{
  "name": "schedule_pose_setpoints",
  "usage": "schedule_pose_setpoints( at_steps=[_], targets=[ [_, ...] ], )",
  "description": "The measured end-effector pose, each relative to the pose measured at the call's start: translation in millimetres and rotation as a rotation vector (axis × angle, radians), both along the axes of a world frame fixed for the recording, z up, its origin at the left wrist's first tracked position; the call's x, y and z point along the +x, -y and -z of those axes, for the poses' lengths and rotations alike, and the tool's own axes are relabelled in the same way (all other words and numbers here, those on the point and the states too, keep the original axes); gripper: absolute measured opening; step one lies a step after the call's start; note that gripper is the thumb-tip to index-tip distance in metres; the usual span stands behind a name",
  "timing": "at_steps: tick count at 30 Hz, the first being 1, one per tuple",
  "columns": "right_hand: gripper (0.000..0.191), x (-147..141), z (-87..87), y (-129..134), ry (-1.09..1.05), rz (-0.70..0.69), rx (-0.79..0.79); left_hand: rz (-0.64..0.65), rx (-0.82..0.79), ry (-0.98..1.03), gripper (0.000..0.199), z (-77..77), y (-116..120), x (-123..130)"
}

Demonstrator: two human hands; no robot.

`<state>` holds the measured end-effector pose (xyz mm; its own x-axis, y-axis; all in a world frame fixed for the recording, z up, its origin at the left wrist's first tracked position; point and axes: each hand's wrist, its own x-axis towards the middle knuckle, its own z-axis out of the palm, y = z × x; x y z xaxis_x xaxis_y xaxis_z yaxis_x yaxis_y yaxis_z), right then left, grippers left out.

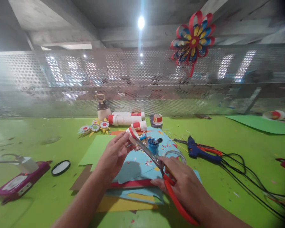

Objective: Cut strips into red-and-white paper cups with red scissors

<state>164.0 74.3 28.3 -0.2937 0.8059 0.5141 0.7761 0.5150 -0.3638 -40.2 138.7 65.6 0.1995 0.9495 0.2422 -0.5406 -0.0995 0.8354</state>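
My left hand pinches a small white and red paper cup piece near the middle of the view. In my right hand are scissors with red handles. Their blades point up and left, with the tips at the cup piece. Below both hands lie light blue paper sheets scattered with small colored scraps, with a red strip across them. A blue jar with a black object on top stands just beyond the blades.
Stacked paper cups and flower shapes sit at the back. To the right lies a blue glue gun with black cables. A purple power strip and round black-rimmed disc are left. A paper flower hangs on the mesh panel.
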Motion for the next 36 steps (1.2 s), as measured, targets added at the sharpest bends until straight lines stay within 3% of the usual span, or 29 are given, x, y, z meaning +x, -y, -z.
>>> schedule_pose_setpoints(
  at_steps=[7, 36],
  targets=[
    [0.041, 2.2, 3.8, -1.2, -0.041, -0.014, 0.067, 0.016, -0.045, 0.011, 0.019, 3.2, -0.7, 1.6],
    [0.038, 5.4, -0.5, -1.2, 0.002, 0.02, -0.017, -0.024, -0.022, 0.031, 0.021, 3.6, -4.4, -1.6]
  ],
)
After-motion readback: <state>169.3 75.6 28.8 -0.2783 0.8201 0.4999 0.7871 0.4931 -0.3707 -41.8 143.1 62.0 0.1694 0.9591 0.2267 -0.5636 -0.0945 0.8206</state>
